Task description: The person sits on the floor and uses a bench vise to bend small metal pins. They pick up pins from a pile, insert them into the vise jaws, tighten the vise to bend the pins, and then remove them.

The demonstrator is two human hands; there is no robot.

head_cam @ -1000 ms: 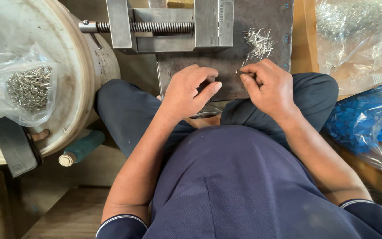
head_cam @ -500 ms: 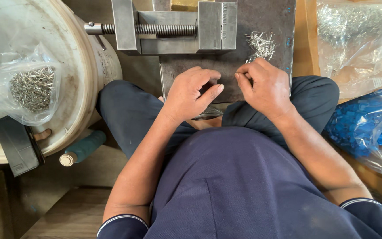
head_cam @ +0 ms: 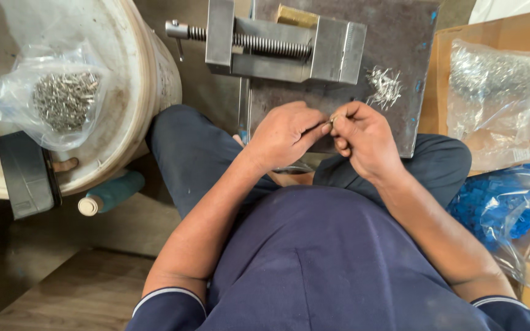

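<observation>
A small metal pin (head_cam: 334, 117) is sitting between our two hands, over the near edge of the dark steel plate (head_cam: 400, 37) that is resting across our knees. Our left hand (head_cam: 286, 133) is pinching one end with thumb and forefinger, and our right hand (head_cam: 366, 140) is curling around the other end, so both are grasping the same tiny piece; we cannot tell its exact shape.

We are counting one loose heap of silvery pins (head_cam: 384, 86) lying on the plate, just beyond the right hand, and one steel vise (head_cam: 277, 43) standing at the plate's far side with its screw pointing left.

We are seeing two clear bags of metal parts: one (head_cam: 62, 101) in the white bucket (head_cam: 148, 79) to our left, one (head_cam: 492, 79) on the cardboard box (head_cam: 443, 73) to our right. One bag of blue parts (head_cam: 498, 208) is lying by our right knee.
</observation>
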